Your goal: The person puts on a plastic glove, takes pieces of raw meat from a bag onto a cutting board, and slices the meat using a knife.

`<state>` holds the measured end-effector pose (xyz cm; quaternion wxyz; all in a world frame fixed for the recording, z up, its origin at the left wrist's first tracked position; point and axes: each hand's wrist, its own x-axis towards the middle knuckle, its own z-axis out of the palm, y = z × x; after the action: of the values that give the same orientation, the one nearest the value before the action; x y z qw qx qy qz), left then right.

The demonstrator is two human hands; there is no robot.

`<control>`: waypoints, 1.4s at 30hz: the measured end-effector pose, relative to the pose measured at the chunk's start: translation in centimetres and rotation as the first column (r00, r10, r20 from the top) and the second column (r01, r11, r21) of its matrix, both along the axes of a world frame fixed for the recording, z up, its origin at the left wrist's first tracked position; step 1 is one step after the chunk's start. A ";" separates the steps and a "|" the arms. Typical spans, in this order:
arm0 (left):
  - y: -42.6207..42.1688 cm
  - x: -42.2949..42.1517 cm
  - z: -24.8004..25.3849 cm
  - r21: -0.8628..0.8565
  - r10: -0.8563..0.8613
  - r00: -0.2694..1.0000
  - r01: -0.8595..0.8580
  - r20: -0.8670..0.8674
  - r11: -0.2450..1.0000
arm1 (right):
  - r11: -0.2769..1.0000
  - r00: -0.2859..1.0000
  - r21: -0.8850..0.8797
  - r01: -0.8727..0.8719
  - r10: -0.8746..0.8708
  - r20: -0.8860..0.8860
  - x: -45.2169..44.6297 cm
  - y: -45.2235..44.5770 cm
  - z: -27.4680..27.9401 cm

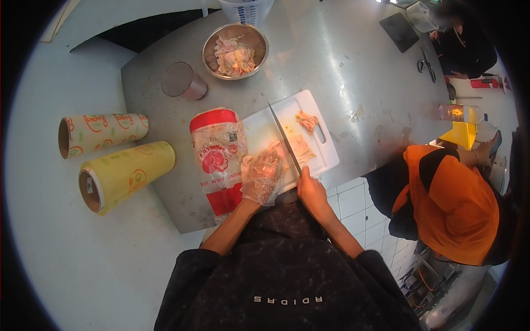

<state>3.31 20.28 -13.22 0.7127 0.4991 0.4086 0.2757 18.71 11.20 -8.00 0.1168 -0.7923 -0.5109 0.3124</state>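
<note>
My right hand (313, 196) is closed round the handle of a long knife (284, 134), whose blade lies slantwise over a white cutting board (328, 153). My left hand (264, 175), in a clear plastic glove, is curled over raw chicken on the board, left of the blade; its fingertips are partly blurred by the glove. A flat piece of chicken (301, 150) lies just right of the blade. Farther up the board sits a small pile of cut chicken (307, 121). Beside my left hand, a red and clear plastic chicken packet (215, 146) overlaps the board's left side.
A metal bowl (263, 59) of raw chicken, a plastic cup (182, 81) and a measuring jug (247, 8) stand toward the back. Two wrap rolls (127, 174) lie at left. Scissors (427, 65) rest far right. A person in an orange head covering (464, 204) is close on the right.
</note>
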 end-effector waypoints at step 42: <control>1.8 0.3 6.5 0.508 0.087 0.544 0.698 -0.834 0.505 | 0.995 0.998 0.077 0.057 -0.055 -0.031 -0.1 1.5 -0.8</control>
<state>3.57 22.04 -6.69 0.1886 0.9013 0.3887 0.0328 18.66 12.69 -8.84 0.1638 -0.7964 -0.4987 0.3002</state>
